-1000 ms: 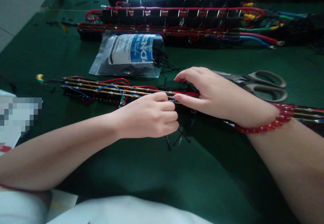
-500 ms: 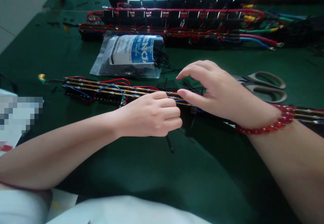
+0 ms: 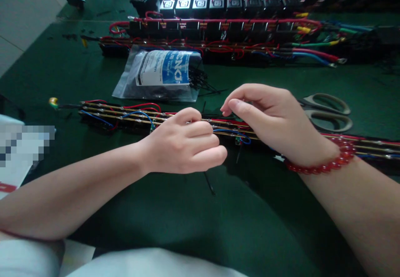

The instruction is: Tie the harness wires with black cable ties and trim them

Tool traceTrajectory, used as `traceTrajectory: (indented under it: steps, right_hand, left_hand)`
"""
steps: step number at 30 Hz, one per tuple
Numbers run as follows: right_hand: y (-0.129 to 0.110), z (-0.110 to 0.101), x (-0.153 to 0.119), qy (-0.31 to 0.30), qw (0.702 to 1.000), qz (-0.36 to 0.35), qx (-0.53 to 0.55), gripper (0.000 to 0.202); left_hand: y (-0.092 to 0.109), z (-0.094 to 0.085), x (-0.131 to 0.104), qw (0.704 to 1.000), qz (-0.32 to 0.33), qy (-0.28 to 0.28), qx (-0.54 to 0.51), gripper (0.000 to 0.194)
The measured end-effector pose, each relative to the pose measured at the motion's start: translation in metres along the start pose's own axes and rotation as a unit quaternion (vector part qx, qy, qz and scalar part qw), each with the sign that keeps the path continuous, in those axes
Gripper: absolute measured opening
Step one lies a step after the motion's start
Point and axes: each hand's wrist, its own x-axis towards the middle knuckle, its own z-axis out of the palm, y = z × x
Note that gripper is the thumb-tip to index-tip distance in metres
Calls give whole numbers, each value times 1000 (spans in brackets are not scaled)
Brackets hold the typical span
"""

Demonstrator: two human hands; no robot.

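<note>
A long wired strip [image 3: 121, 111] with brass-coloured rods and red and blue wires lies across the green table. My left hand [image 3: 184, 143] is closed over its middle, fingers curled inward; whatever they grip is hidden. Just to the right, above the strip, my right hand [image 3: 265, 118] has its thumb and fingers drawn together, and I cannot make out anything between them. A black cable tie [image 3: 210, 184] sticks out on the near side below my left hand. Behind the hands lies a clear bag of cable ties [image 3: 156, 74], several black ends spilling from its right side.
Scissors [image 3: 328, 120] with grey handles lie behind my right wrist, partly hidden. Farther back, another wired strip [image 3: 218, 43] and a row of black sockets [image 3: 200, 3] run across the green table [image 3: 243, 222]. A black piece [image 3: 73, 1] sits at the far left.
The right thumb and fingers have come together from a wider gap. My left hand's fingers have shifted slightly while staying over the strip. The whole view has moved a little.
</note>
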Motion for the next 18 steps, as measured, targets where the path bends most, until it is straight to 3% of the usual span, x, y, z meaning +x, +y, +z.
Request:
traceTrajectory:
  steps: [4, 9, 13, 18]
  right_hand:
    - [-1, -1, 0, -10, 1000, -16, 23, 22]
    - [0, -5, 0, -60, 996, -39, 57, 31]
    - [-1, -7, 1, -121, 988, -63, 73, 35]
    - [-1, -3, 2, -131, 987, -90, -34, 16]
  left_hand:
    - [-2, 6, -4, 994, -107, 25, 12, 14]
    - [-4, 9, -4, 978, -201, 21, -53, 10]
    - [-5, 8, -3, 970, -230, 6, -78, 10]
    - [-6, 10, -3, 972, -228, 9, -64, 12]
